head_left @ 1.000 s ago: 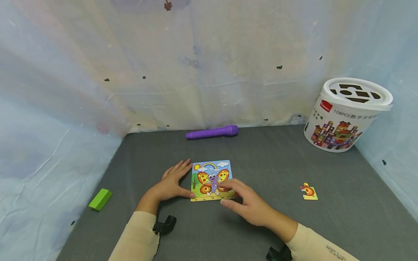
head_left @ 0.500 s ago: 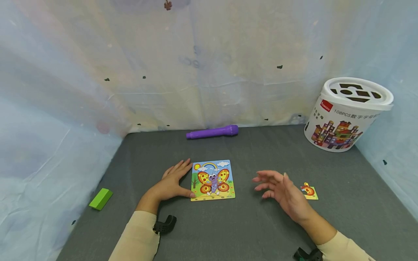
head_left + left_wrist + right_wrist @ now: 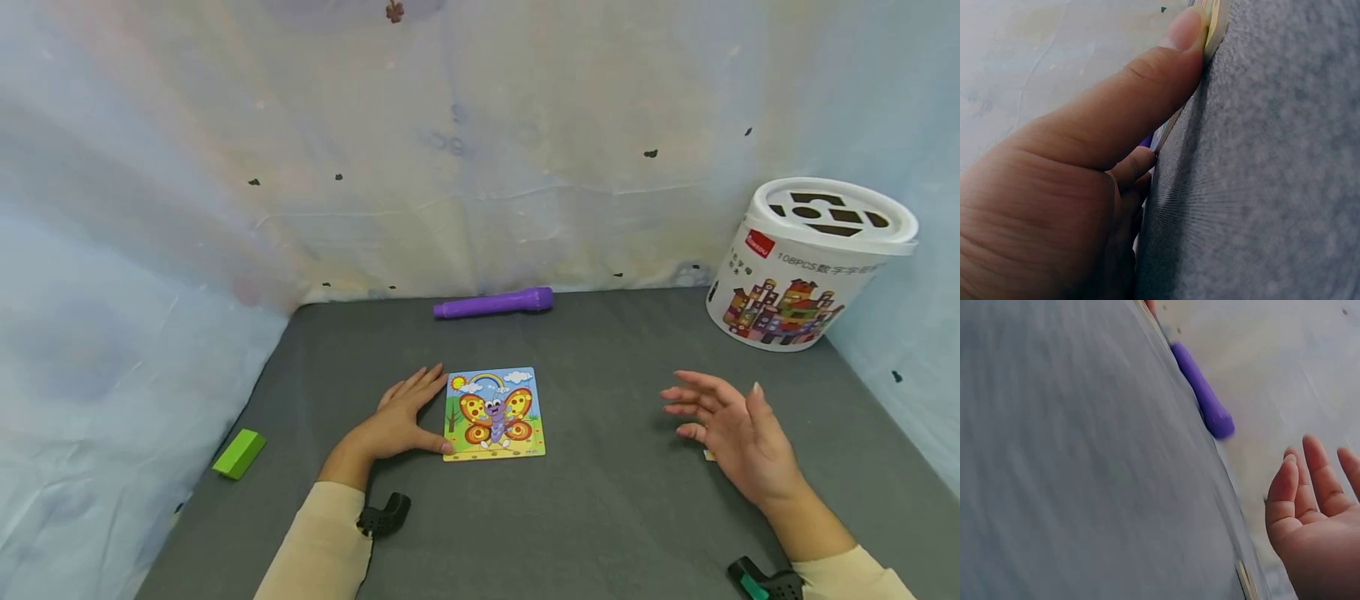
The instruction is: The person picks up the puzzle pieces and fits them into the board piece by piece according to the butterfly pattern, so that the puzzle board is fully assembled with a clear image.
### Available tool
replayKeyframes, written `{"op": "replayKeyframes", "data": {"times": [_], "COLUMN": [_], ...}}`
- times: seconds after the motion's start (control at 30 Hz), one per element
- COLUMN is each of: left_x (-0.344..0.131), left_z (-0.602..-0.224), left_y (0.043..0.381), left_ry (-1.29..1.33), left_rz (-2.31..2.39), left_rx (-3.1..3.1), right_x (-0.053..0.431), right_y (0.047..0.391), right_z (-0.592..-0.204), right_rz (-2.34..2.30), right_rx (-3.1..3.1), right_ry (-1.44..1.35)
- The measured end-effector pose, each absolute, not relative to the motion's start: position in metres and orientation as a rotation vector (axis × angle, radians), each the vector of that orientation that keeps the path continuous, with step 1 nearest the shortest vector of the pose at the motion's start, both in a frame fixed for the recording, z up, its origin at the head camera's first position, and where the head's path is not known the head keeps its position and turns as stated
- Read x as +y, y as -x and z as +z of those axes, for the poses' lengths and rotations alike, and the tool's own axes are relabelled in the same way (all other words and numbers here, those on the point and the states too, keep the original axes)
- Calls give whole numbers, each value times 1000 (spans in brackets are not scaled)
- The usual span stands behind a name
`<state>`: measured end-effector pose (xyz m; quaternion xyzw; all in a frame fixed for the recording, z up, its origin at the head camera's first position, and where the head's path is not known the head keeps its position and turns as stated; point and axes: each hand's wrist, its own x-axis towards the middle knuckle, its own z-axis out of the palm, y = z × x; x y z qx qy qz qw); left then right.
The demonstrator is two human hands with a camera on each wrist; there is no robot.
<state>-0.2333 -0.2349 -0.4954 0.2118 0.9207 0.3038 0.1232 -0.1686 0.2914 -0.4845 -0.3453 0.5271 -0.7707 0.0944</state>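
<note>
A square puzzle board with a butterfly picture lies flat at mid-table. My left hand rests at its left side, fingers stretched toward the upper corner. In the left wrist view, the thumb presses on the board's edge. Farther right, my right hand hovers over the table, palm turned inward and fingers loosely spread, holding nothing. Behind it in the head view, a loose yellow puzzle piece is nearly all hidden. The right wrist view shows that piece edge-on, below the fingers.
A purple toy microphone lies along the back edge of the grey table. On the left is a green block. A white bucket with a slotted lid stands at the back right corner. Pale sheeting surrounds the table.
My right hand has left the board's lower right corner and swung right, over the loose piece, its fingers spreading. My left hand and the board have stayed together.
</note>
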Motion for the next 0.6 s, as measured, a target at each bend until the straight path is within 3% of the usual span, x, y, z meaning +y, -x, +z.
{"op": "replayKeyframes", "data": {"times": [0.17, 0.3, 0.47, 0.6], "left_x": [-234, -235, -235, -234], "left_z": [-497, -497, -496, -495], "left_y": [234, 234, 234, 233], "left_ry": [-616, -602, -606, -612], "left_rz": [884, 887, 885, 889], "left_rx": [2689, 2686, 2682, 2681], "right_x": [321, 343, 361, 364], "right_y": [170, 173, 173, 170], "right_z": [-485, -485, -485, -483], "right_rz": [-2258, -2136, -1612, -1134], "right_rx": [1707, 2011, 2551, 2743], "right_ry": [993, 800, 448, 397]}}
